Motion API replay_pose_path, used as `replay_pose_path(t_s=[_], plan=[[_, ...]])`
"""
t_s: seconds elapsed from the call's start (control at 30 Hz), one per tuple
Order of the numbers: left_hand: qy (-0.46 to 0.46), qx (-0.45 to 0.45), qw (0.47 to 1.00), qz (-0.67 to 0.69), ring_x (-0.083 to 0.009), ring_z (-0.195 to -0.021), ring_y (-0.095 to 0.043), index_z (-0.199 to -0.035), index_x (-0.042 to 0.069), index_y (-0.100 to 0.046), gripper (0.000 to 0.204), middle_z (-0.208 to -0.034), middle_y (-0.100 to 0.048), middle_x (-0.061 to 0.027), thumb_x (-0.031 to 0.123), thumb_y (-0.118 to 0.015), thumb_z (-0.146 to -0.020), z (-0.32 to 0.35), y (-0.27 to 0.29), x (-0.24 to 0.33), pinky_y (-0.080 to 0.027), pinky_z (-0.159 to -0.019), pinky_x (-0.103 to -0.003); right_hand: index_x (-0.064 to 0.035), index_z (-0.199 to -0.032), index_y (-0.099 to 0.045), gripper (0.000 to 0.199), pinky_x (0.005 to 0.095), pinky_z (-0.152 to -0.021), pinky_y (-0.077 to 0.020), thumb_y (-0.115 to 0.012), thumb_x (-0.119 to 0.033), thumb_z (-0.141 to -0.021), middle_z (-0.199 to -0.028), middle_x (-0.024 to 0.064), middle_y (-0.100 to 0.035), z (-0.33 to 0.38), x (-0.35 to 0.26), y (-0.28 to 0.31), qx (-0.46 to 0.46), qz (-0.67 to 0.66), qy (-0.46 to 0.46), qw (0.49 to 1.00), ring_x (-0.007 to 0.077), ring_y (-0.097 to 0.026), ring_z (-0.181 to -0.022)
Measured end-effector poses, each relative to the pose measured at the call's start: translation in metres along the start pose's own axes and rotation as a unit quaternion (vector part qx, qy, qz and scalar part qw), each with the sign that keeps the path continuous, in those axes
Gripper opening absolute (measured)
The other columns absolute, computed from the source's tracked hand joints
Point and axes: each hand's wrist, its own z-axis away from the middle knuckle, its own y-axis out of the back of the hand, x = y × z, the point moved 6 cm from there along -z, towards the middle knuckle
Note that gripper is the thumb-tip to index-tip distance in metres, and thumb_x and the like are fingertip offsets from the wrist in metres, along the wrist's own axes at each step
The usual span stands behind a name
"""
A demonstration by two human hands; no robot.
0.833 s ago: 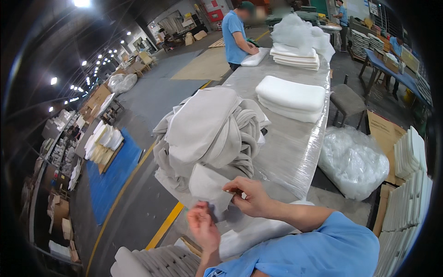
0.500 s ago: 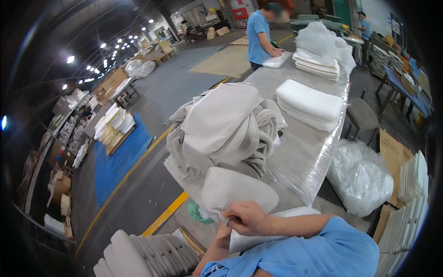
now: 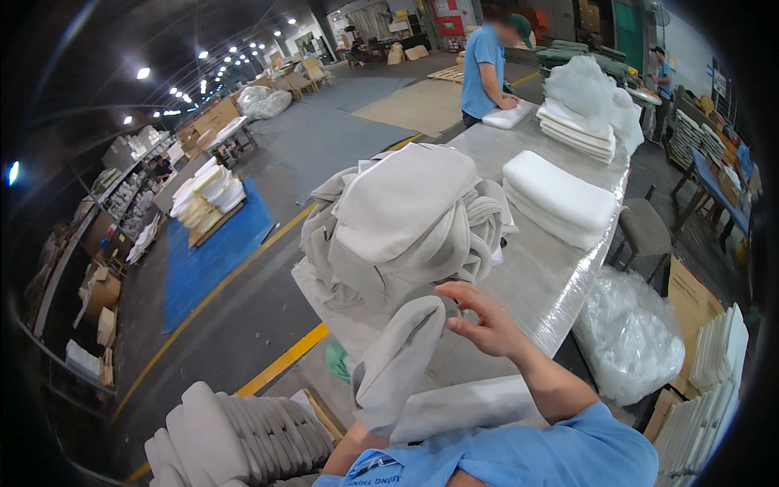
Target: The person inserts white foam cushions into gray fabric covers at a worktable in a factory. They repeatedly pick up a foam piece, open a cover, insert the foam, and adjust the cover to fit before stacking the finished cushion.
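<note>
A light grey fabric cushion cover [image 3: 393,369] stands bent upward at the near end of the table, its rounded far end folded over. My left forearm [image 3: 355,448] runs up to its lower end, and the hand is hidden in or behind the fabric. Just right of the cover's upper end, my right hand [image 3: 484,319] is open, thumb and fingers apart, holding nothing. Beneath my right forearm a white padded piece [image 3: 471,406] lies along the table's near edge. A large heap of grey covers [image 3: 406,203] sits just beyond my hands.
White foam pads [image 3: 560,199] lie farther along the plastic-wrapped table [image 3: 540,284], where a co-worker [image 3: 484,73] handles a white pad. Stacked grey cushions [image 3: 235,438] stand at lower left. A clear plastic bag [image 3: 629,333] and a dark stool [image 3: 647,227] are right of the table.
My right hand has come off the cover's near end, moved up and right, and opened. The cover has gone from lying flat to standing bent upward. The view has shifted slightly.
</note>
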Motion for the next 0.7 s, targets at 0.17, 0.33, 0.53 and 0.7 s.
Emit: replay_pose_path(t_s=[0.17, 0.33, 0.53, 0.7], plan=[[0.021, -0.002, 0.999, 0.028, -0.0165, -0.118, -0.061, -0.131, 0.003, -0.062, 0.033, -0.125, -0.066, -0.0073, 0.010, -0.067, -0.100, 0.027, -0.005, 0.003, -0.049, -0.101, -0.031, -0.0050, -0.122, -0.072, 0.025, 0.0321, -0.095, -0.0502, -0.072, -0.019, -0.102, -0.117, 0.0073, -0.071, 0.013, 0.028, -0.017, -0.076, -0.113, -0.060, 0.989, 0.0187, -0.065, -0.108], [0.035, 0.001, 0.999, 0.039, -0.0160, -0.119, -0.060, -0.132, 0.002, -0.062, 0.034, -0.126, -0.066, -0.0071, 0.011, -0.068, -0.099, 0.040, -0.004, 0.003, -0.049, -0.102, -0.031, -0.0033, -0.114, -0.072, 0.018, 0.0316, -0.087, -0.0516, -0.071, -0.017, -0.102, -0.105, 0.0067, -0.071, 0.027, 0.034, -0.028, -0.070, -0.082, -0.075, 0.991, 0.0169, -0.066, -0.097], [0.043, -0.007, 0.998, 0.050, -0.0154, -0.119, -0.060, -0.134, 0.002, -0.061, 0.036, -0.127, -0.066, -0.0069, 0.012, -0.069, -0.099, 0.048, -0.004, 0.003, -0.049, -0.102, -0.031, -0.0033, -0.112, -0.069, 0.017, 0.0282, -0.083, -0.0508, -0.068, -0.019, -0.106, -0.101, 0.0012, -0.071, 0.037, 0.028, -0.043, -0.065, -0.098, -0.047, 0.992, 0.0119, -0.064, -0.092], [0.048, -0.011, 0.997, 0.056, -0.0149, -0.119, -0.060, -0.135, 0.002, -0.061, 0.038, -0.127, -0.066, -0.0067, 0.013, -0.070, -0.099, 0.051, -0.007, 0.004, -0.048, -0.102, -0.031, -0.0024, -0.110, -0.070, 0.018, 0.0275, -0.081, -0.0499, -0.067, -0.020, -0.106, -0.101, 0.0008, -0.068, 0.047, 0.050, -0.043, -0.045, -0.194, -0.113, 0.973, 0.0097, -0.061, -0.091]])
